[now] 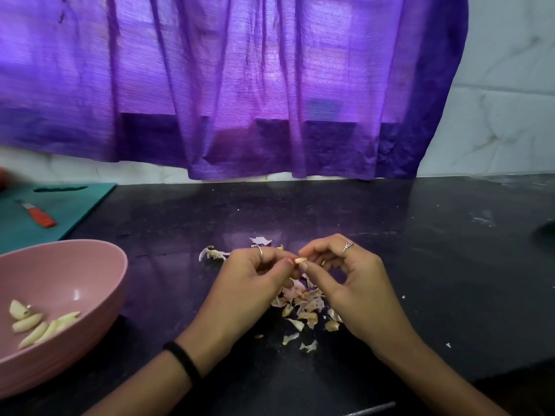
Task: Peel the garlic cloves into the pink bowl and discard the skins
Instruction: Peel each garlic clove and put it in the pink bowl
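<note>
A small garlic clove (300,260) is pinched between the fingertips of my left hand (249,280) and my right hand (345,280), held just above the dark counter. Under my hands lies a heap of papery garlic skins (303,307). The pink bowl (99,265) stands at the left and holds several peeled cloves (39,324). A garlic root stub with skin (211,253) lies beyond my left hand.
A green cutting board (75,205) with a red-handled knife (40,216) lies at the far left. A purple curtain (240,85) hangs over the counter's back edge. Loose skin bits (309,346) are scattered near the front. A dark object (545,235) sits at the right edge.
</note>
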A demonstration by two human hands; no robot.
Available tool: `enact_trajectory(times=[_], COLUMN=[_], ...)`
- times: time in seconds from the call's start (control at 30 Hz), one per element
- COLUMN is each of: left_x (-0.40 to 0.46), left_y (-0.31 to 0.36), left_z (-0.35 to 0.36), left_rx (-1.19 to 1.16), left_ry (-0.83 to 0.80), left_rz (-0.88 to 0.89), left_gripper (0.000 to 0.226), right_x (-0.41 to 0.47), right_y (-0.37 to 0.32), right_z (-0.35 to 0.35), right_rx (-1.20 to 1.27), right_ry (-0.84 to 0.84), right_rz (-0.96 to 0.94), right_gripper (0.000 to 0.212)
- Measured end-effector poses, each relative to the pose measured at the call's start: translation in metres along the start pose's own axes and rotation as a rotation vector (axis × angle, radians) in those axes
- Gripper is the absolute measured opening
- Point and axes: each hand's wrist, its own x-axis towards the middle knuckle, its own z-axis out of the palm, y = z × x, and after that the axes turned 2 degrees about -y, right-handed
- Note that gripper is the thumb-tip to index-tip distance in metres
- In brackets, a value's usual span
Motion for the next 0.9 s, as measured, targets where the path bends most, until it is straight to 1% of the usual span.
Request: enact_trajectory(times=[0.07, 0.17, 0.27, 0.4, 0.5, 0.7, 0.8, 0.9], left_x=[-0.0001, -0.0002, -0.0006, -0.0024, -0.0017, -0.0009, 0.0006, 0.0009], left_y=[-0.0001, -0.0004, -0.001, 0.0017, 0.0016, -0.002, -0.0041, -0.0045], left_z=[-0.0002, -0.0008, -0.0016, -0.0021, -0.0022, -0.0027, -0.0031, -0.0024], left_rx=[0.027, 0.113, 0.255, 0.376, 0.452, 0.532, 0.556, 0.587], left_ry=[0.003, 0.006, 0.013, 0.013, 0.017, 0.028, 0.034, 0.045], left_rz=[0.019, 0.067, 0.127, 0.202, 0.264, 0.323, 0.344, 0.389], left_gripper=[0.016, 0.015, 0.02, 0.028, 0.021, 0.016, 0.015, 0.013], right_x=[-0.0002, -0.0007, -0.0009, -0.0012, -0.0011, -0.0012, -0.001, -0.0001], right_y=[-0.0022, -0.0043, -0.0047, -0.0033, -0.0025, -0.0002, -0.0022, -0.0041], right_z=[0.0, 0.0002, 0.0001, -0.0001, 0.0002, 0.0005, 0.0005, 0.0012], right_rx=[0.027, 0.037, 0.046, 0.077, 0.085, 0.19, 0.295, 0.331], right_ry=[0.001, -0.024, -0.031, -0.027, -0.029, -0.086, -0.082, -0.074], right_rz=[0.019, 0.055, 0.082, 0.117, 0.125, 0.19, 0.236, 0.262], right_gripper=[0.026, 0.022, 0.017, 0.012, 0.015, 0.01, 0.01, 0.006])
